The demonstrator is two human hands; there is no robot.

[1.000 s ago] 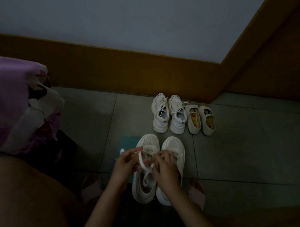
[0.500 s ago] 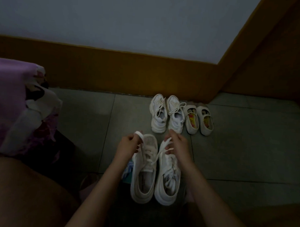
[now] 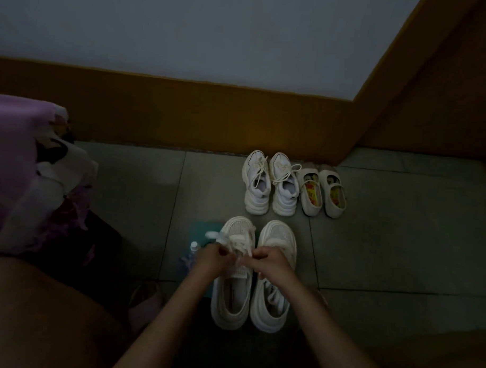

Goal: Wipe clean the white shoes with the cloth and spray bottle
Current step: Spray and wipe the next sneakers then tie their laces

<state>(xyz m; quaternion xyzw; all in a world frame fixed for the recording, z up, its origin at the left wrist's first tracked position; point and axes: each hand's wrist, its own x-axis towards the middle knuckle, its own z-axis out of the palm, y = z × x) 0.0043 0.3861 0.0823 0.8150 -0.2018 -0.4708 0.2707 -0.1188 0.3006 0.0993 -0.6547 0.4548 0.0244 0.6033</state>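
The near pair of white shoes (image 3: 253, 277) sits on the tiled floor (image 3: 399, 244) right in front of me, toes pointing away. Both my hands are over the left shoe's laces (image 3: 220, 238): my left hand (image 3: 213, 255) and right hand (image 3: 268, 260) are each closed, pinching lace ends. Just left of that shoe a teal cloth (image 3: 204, 229) lies flat, and the bottle (image 3: 194, 248) pokes out beside my left wrist. Farther off, by the baseboard (image 3: 183, 113), stand a second pair of sneakers (image 3: 269, 182) and small slip-ons (image 3: 323, 190). Purple fabric (image 3: 25, 162) is at my left.
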